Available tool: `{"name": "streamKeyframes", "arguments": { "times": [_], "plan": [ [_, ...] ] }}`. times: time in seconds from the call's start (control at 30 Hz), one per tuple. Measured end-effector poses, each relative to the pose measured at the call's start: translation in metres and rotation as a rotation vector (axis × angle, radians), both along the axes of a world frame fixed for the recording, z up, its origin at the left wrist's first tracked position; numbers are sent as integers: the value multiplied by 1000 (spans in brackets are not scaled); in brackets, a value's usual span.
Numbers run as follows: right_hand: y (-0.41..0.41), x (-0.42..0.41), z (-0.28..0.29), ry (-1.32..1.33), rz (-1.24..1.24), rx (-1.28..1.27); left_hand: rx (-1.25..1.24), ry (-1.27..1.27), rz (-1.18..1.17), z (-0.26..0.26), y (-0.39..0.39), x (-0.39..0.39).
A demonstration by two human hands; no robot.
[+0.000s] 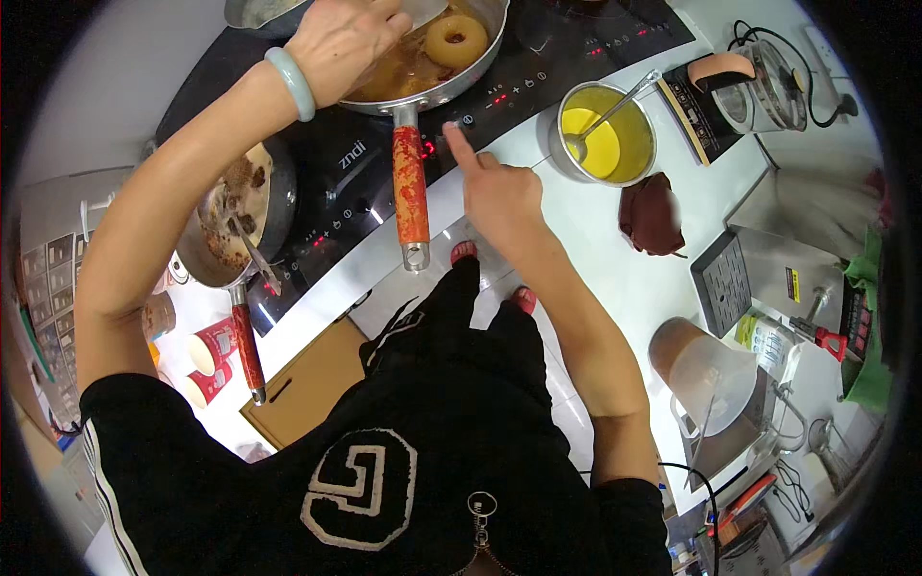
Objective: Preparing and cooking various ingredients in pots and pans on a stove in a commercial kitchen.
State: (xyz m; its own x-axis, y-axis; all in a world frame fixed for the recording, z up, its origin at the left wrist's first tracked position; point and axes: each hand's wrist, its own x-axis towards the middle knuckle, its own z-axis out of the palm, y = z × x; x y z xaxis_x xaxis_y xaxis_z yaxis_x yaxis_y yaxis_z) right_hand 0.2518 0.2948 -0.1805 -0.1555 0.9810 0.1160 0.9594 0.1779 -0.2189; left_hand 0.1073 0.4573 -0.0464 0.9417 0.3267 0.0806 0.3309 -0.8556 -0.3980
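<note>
My left hand (349, 47), with a pale green bangle at the wrist, is over the near-left side of a frying pan (461, 90). Its fingers are closed on a pale translucent utensil (425, 11), partly cut off by the top edge. Brown liquid fills the pan, with a golden ring-shaped piece of food (456, 42) in it. The pan's orange-red handle (410, 187) points toward me. To the right of that handle, my right hand (504, 194) holds nothing. Its index finger extends onto the touch controls of the black induction cooktop (374, 187), beside a lit red display; the other fingers are curled.
Another pan (281, 187) at left holds creamy liquid, dark bits and a metal utensil. Red paper cups (212, 345) stand below it. At right are a metal pot (558, 137) of yellow liquid with a spoon, a brown item (648, 216), a glass kettle (771, 86) and a plastic pitcher (720, 378).
</note>
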Motion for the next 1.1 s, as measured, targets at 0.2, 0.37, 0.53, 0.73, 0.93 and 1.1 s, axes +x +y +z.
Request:
{"name": "streamKeyframes", "arguments": {
  "times": [0.2, 0.37, 0.53, 0.73, 0.93, 1.1],
  "plan": [
    [-1, -5, -5, 47, 13, 30, -1, 64, 28, 8, -2, 2],
    [-1, -6, -9, 46, 39, -10, 52, 92, 15, 10, -1, -1],
    [-2, -7, -7, 87, 35, -38, 143, 75, 18, 10, 0, -5],
    [-2, -6, -6, 85, 48, -13, 160, 48, -4, 19, -1, -3],
    [-1, -10, -8, 84, 35, -18, 152, 6, -21, 22, 5, -16],
    [-1, -12, -10, 53, 25, 1, 148, 15, -19, 27, -1, -22]
  ]
}}
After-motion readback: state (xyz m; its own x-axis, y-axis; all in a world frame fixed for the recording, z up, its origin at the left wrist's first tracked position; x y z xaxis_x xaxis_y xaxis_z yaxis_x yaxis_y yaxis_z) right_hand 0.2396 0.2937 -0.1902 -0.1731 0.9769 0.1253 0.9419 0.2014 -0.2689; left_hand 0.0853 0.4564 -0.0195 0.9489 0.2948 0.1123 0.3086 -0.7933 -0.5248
